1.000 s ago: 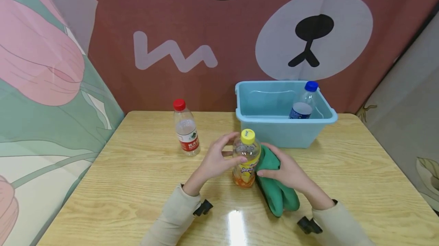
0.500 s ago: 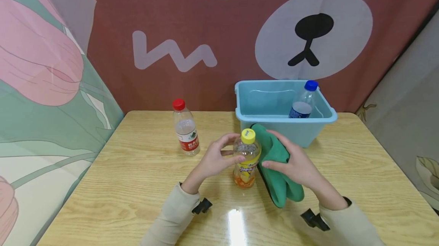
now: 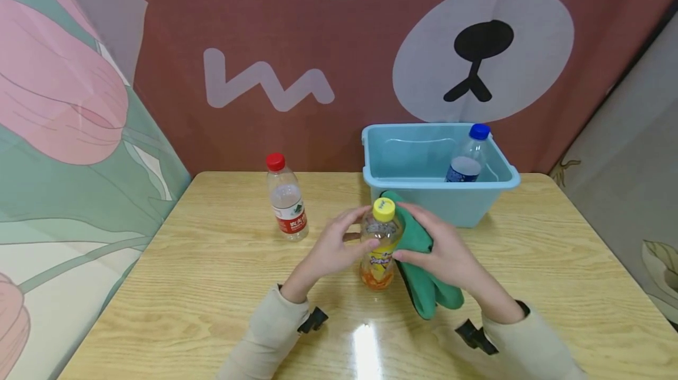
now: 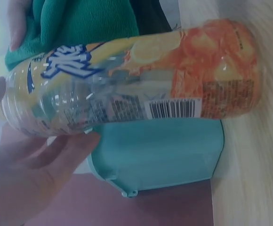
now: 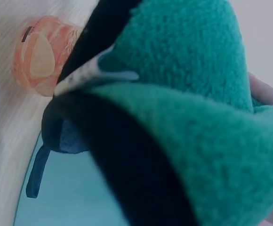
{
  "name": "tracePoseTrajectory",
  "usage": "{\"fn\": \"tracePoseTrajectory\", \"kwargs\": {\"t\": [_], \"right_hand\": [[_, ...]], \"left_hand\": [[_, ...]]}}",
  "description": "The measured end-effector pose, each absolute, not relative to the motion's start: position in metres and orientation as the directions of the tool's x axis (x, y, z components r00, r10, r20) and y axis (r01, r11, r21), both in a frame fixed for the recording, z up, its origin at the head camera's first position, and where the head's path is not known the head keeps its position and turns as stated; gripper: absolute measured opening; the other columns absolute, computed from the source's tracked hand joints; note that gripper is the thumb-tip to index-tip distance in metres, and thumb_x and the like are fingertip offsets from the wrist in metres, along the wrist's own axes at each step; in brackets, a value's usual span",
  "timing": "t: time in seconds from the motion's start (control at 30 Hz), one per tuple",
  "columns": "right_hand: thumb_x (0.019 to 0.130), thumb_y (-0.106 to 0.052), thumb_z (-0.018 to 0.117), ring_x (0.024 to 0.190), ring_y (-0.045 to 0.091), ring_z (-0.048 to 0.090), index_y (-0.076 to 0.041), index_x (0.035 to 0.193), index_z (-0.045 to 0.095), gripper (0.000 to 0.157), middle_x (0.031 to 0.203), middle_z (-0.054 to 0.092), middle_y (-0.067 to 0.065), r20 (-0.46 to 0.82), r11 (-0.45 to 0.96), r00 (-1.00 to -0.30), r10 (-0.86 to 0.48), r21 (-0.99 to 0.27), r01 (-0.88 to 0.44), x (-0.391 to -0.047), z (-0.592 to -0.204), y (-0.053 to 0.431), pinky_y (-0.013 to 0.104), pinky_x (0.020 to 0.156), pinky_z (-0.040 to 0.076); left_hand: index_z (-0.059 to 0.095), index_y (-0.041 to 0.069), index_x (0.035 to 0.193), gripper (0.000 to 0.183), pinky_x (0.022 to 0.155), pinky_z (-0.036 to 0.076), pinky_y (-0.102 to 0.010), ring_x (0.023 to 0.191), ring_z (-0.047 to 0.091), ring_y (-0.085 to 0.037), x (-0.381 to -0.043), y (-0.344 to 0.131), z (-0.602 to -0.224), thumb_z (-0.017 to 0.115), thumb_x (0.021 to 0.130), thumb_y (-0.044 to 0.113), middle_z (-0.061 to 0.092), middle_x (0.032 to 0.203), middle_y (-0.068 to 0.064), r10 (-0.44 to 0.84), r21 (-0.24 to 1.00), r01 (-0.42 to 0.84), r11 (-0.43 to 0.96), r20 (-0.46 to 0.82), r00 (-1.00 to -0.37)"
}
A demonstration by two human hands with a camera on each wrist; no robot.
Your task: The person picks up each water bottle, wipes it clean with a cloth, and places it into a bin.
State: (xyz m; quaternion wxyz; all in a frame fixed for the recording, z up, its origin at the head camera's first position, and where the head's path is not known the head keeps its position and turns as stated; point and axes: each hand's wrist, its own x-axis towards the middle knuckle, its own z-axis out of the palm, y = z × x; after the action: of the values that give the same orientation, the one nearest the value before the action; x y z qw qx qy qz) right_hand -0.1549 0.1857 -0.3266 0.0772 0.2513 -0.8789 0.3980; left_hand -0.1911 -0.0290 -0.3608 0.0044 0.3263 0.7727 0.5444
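My left hand [image 3: 339, 243] grips a clear bottle [image 3: 378, 256] with a yellow cap around its upper body; the bottle stands upright on the table. Its label has orange fruit and a barcode, seen in the left wrist view. In my right hand [image 3: 447, 250] is a folded green cloth [image 3: 424, 292] with dark edging, held against the bottle's right side. The right wrist view shows the cloth [image 5: 188, 52] up close, with a small white tag and a dark loop at its edge. Part of the bottle's base [image 5: 44, 56] shows behind it.
A light-blue bin [image 3: 439, 200] stands at the back right, holding a blue-capped bottle [image 3: 467, 159]. A red-capped water bottle [image 3: 288, 206] stands to the left on the wooden table [image 3: 212, 286]. Printed curtains hang behind the table.
The right hand has moved the cloth up along the bottle's right side, out to the right, then back in against it. The left hand has stayed on the bottle.
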Motion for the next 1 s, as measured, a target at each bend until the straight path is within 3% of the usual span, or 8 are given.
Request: {"fn": "tracePoseTrajectory", "kwargs": {"t": [0.3,0.47,0.7,1.0], "right_hand": [[0.08,-0.021,0.071,0.123,0.039,0.037,-0.005,0.138,0.037,0.068,0.138,0.038,0.02,0.324,0.597,-0.857,-0.4,-0.618,-0.512,-0.153,-0.325,0.18,0.059,0.093,0.035],[0.086,-0.02,0.063,0.124,0.043,0.034,-0.005,0.138,0.037,0.06,0.137,0.036,0.024,0.298,0.597,-0.862,-0.41,-0.627,-0.5,-0.154,-0.324,0.182,0.063,0.093,0.032],[0.089,-0.017,0.06,0.12,0.042,0.039,-0.003,0.134,0.042,0.051,0.133,0.043,0.023,0.318,0.587,-0.841,-0.439,-0.607,-0.536,-0.163,-0.322,0.183,0.061,0.093,0.035],[0.091,-0.017,0.056,0.119,0.037,0.043,-0.002,0.131,0.045,0.044,0.13,0.047,0.018,0.285,0.51,-0.817,-0.501,-0.665,-0.545,-0.174,-0.319,0.187,0.056,0.093,0.038]], "left_hand": [[0.045,0.0,0.129,0.048,0.078,0.052,-0.033,0.106,0.053,-0.026,-0.186,-0.019,-0.359,0.061,0.088,0.018,0.054,0.118,-0.014,0.393,0.857,0.454,0.242,0.341,-0.854],[0.045,-0.004,0.129,0.047,0.079,0.052,-0.037,0.106,0.053,-0.03,-0.184,-0.016,-0.354,0.061,0.087,0.01,0.054,0.117,-0.017,0.384,0.862,0.442,0.248,0.332,-0.862],[0.044,-0.011,0.126,0.043,0.08,0.052,-0.04,0.103,0.052,-0.036,-0.168,-0.016,-0.328,0.057,0.087,0.003,0.053,0.113,-0.024,0.391,0.867,0.435,0.241,0.324,-0.862],[0.044,-0.013,0.124,0.042,0.08,0.052,-0.041,0.105,0.051,-0.039,-0.166,-0.017,-0.323,0.057,0.088,0.003,0.052,0.114,-0.026,0.399,0.872,0.433,0.227,0.322,-0.859]]}}
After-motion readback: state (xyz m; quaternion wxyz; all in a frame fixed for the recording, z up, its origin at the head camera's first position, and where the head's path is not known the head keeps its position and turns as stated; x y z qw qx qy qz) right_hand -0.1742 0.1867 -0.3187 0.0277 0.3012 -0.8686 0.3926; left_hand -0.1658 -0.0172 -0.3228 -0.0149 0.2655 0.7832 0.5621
